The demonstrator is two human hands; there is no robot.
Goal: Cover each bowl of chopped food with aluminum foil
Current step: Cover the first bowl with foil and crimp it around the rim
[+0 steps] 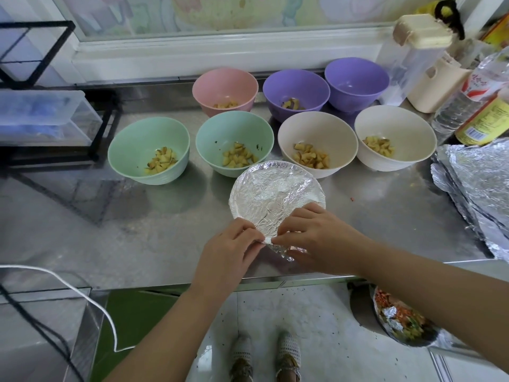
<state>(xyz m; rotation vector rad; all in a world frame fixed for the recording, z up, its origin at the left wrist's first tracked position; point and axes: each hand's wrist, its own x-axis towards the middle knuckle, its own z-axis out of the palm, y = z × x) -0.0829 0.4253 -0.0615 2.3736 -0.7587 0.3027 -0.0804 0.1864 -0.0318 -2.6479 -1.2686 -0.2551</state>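
A covered bowl (pixel 278 199) sits at the front of the desk (pixel 124 238), close to the person. A sheet of foil (pixel 256 186) lies over its whole top, and it is tucked down round most of the rim. Only the near edge looks loose. The left hand (pixel 228 252) and the right hand (pixel 311 238) meet there. Each grip is closed small, with the thumb and fingertips pinching the crinkly foil edge, one from each side. I think this bowl is almost done. Behind it stand seven bowls with no cover. In the front row are a green bowl (pixel 129 150), a second green bowl (pixel 217 133), a cream bowl (pixel 325 130) and a second cream bowl (pixel 407 128). Each has yellow food bits inside. In the back row, a pink bowl (pixel 223 86) and a purple bowl (pixel 297 86) hold a few bits. I cannot see any food in the far purple bowl (pixel 358 78). A pile of foil sheets (pixel 479 183) waits on the right side of the desk, well apart from the hands. So one cover is nearly on, and up to seven are left to do.
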